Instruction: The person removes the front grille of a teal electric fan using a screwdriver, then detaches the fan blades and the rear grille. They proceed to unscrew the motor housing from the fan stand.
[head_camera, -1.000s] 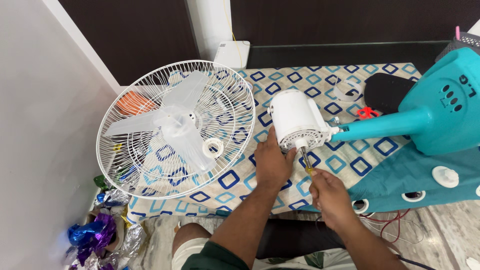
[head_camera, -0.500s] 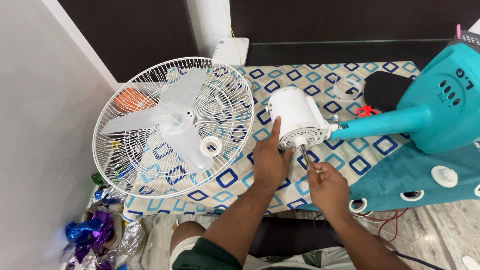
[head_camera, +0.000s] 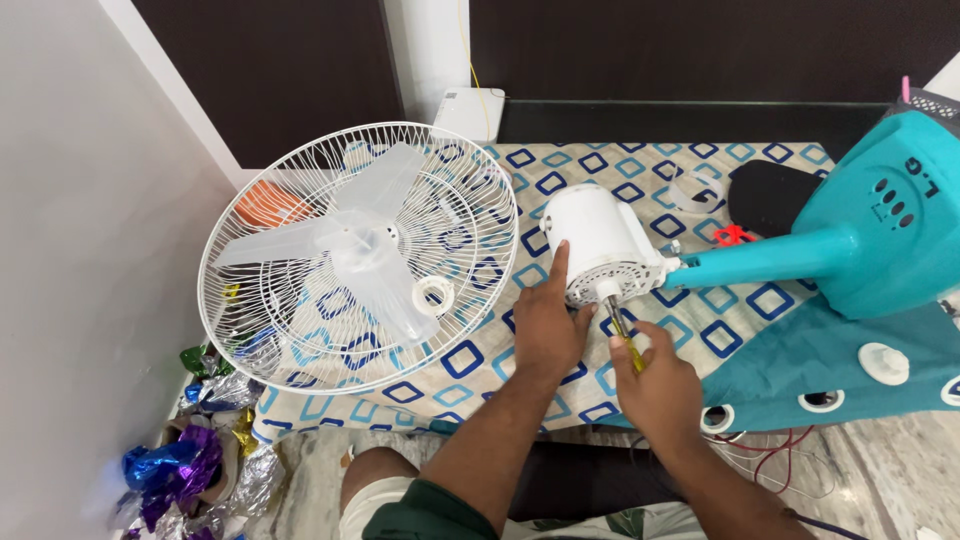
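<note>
A white fan motor housing (head_camera: 598, 240) lies on its side on a blue-and-white patterned cloth (head_camera: 690, 320), joined to a teal stand neck (head_camera: 760, 262). My left hand (head_camera: 545, 325) rests against the housing's front, index finger stretched up along its side. My right hand (head_camera: 655, 385) grips a yellow-handled screwdriver (head_camera: 628, 345), its shaft pointing up to the underside of the motor. To the left lies the white wire fan guard (head_camera: 355, 255) with the translucent blade (head_camera: 345, 245) and a white ring-shaped nut (head_camera: 433, 294) inside it.
The teal fan base (head_camera: 885, 225) and a teal cover with white knobs (head_camera: 850, 365) fill the right side. A black round object (head_camera: 770, 195) sits behind. Shiny foil decorations (head_camera: 180, 465) lie bottom left by the white wall. My knee (head_camera: 375, 480) is below.
My left index finger has stretched up along the motor housing. My right hand has shifted slightly, keeping the screwdriver at the motor's underside.
</note>
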